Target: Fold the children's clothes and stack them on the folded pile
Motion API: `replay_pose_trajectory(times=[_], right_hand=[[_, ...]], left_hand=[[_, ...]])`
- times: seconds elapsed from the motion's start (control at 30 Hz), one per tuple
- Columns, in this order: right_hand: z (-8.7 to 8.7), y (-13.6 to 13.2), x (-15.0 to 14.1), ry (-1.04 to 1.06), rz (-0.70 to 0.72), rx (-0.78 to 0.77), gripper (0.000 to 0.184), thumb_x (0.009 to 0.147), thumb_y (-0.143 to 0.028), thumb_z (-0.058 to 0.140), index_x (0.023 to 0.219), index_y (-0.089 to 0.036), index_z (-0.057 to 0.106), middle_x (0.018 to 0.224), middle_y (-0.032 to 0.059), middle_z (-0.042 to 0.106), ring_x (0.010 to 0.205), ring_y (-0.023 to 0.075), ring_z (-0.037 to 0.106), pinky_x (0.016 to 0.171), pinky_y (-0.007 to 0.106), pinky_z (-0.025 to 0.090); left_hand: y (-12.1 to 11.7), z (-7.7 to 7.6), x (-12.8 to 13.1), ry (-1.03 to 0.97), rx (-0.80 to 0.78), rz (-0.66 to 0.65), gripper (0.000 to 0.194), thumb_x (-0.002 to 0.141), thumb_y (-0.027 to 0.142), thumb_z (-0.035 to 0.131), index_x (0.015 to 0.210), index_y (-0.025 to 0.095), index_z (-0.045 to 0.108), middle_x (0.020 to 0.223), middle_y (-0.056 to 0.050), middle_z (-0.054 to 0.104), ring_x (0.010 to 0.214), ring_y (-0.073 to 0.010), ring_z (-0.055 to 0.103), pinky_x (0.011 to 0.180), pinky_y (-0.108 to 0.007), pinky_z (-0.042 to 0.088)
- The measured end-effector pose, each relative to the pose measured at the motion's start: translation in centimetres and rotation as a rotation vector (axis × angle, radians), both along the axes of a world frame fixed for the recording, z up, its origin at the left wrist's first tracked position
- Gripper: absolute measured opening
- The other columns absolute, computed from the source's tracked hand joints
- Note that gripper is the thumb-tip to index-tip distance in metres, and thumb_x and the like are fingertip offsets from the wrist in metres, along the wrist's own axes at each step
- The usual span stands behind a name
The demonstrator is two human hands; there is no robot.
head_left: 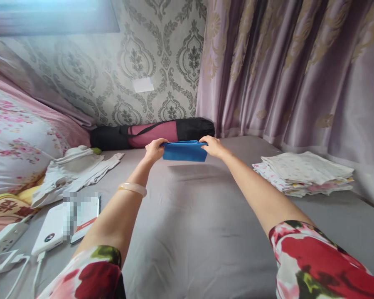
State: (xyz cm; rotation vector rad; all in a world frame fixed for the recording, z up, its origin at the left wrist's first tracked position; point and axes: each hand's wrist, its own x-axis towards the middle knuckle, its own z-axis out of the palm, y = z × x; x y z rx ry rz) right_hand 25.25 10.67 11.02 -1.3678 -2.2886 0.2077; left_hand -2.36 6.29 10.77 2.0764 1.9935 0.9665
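Note:
A blue folded cloth (184,152) hangs level between my two hands, just above the grey bed sheet, with a shadow below it. My left hand (155,150) pinches its left upper corner, and a pale bangle (132,189) circles that forearm. At the right upper corner, the fingers of my right hand (212,146) are closed on the same cloth. Its layers show along the top edge; how it is folded inside is hidden.
A stack of folded patterned cloths (305,171) lies at right. A black and maroon roll bag (156,133) rests against the wall. At left are crumpled white clothing (71,170), a white power bank (53,226), a phone (86,220) and a power strip (6,238).

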Motion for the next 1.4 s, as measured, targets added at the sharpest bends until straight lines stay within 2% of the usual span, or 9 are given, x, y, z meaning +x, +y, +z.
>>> replay_pose_trajectory(times=[0.13,0.4,0.53,0.67,0.87,1.1,1.27,1.33,1.4], right_hand=[[-2.3,-1.1,0.1,-0.088,0.051,0.116,0.029,0.086,-0.010,0.050,0.109,-0.019,0.065,0.113,0.0080,0.063,0.110,0.0220,0.054,0.097,0.036,0.032],[-8.0,-5.0,2.0,-0.209,0.249,0.086,0.038,0.078,0.000,0.044,0.105,-0.021,0.061,0.105,0.0062,0.061,0.102,0.0197,0.052,0.095,0.033,0.028],[-9.6,-6.3,2.3,-0.262,0.284,0.054,0.043,0.078,0.003,0.040,0.107,-0.020,0.061,0.104,0.0072,0.060,0.101,0.0198,0.052,0.094,0.033,0.029],[-10.2,-7.1,2.3,-0.303,0.298,0.015,0.057,0.081,0.004,0.035,0.125,-0.023,0.057,0.109,0.0084,0.059,0.105,0.0207,0.051,0.095,0.035,0.031],[-9.2,-8.5,2.3,-0.388,0.282,-0.109,0.079,0.079,0.003,0.036,0.147,-0.037,0.037,0.114,0.0083,0.055,0.100,0.0222,0.050,0.087,0.034,0.039],[-9.0,-8.2,2.4,-0.328,0.301,-0.204,0.062,0.082,-0.002,0.039,0.127,-0.038,0.062,0.115,0.0071,0.056,0.104,0.0215,0.053,0.090,0.033,0.042],[-7.3,-7.8,0.6,-0.352,0.234,-0.259,0.044,0.084,-0.007,0.042,0.099,-0.031,0.076,0.116,0.0049,0.063,0.103,0.0215,0.059,0.090,0.032,0.043],[-6.7,-7.5,-0.8,-0.330,0.160,-0.259,0.039,0.084,-0.009,0.043,0.092,-0.027,0.077,0.113,0.0051,0.066,0.102,0.0218,0.061,0.089,0.031,0.043],[-6.8,-6.9,-2.4,-0.250,0.076,-0.207,0.039,0.088,-0.011,0.040,0.103,-0.023,0.073,0.117,0.0066,0.065,0.108,0.0217,0.059,0.094,0.031,0.042]], left_hand=[[-1.2,-2.1,0.3,0.150,-0.007,0.021,0.042,0.080,0.012,0.043,0.111,0.027,0.067,0.104,0.001,0.073,0.105,-0.0199,0.062,0.104,-0.035,0.030],[-5.9,-9.2,-0.6,0.285,-0.107,-0.154,0.046,0.085,0.010,0.036,0.113,0.030,0.066,0.116,-0.002,0.070,0.112,-0.0174,0.057,0.108,-0.036,0.022],[-7.7,-10.7,-0.8,0.316,-0.131,-0.239,0.049,0.085,0.009,0.032,0.114,0.029,0.066,0.120,-0.003,0.068,0.115,-0.0180,0.056,0.108,-0.038,0.021],[-8.6,-10.8,-1.0,0.355,-0.194,-0.308,0.056,0.078,0.006,0.035,0.121,0.031,0.063,0.129,-0.002,0.063,0.120,-0.0199,0.051,0.108,-0.041,0.022],[-9.2,-10.4,-1.0,0.443,-0.260,-0.359,0.074,0.069,0.004,0.039,0.135,0.035,0.052,0.140,-0.002,0.053,0.124,-0.0240,0.046,0.105,-0.044,0.027],[-9.1,-9.1,0.2,0.448,-0.320,-0.374,0.064,0.069,0.007,0.044,0.123,0.035,0.063,0.131,-0.005,0.054,0.121,-0.0273,0.045,0.105,-0.046,0.028],[-8.0,-7.8,1.8,0.315,-0.372,-0.365,0.036,0.073,0.018,0.049,0.097,0.030,0.073,0.126,-0.002,0.059,0.122,-0.0282,0.045,0.106,-0.045,0.029],[-7.0,-7.6,2.9,0.242,-0.351,-0.306,0.029,0.079,0.023,0.048,0.094,0.028,0.073,0.121,-0.002,0.063,0.118,-0.0265,0.050,0.105,-0.044,0.031],[-5.9,-7.8,4.1,0.184,-0.292,-0.200,0.031,0.086,0.027,0.043,0.102,0.026,0.070,0.118,-0.003,0.065,0.114,-0.0248,0.054,0.103,-0.043,0.035]])
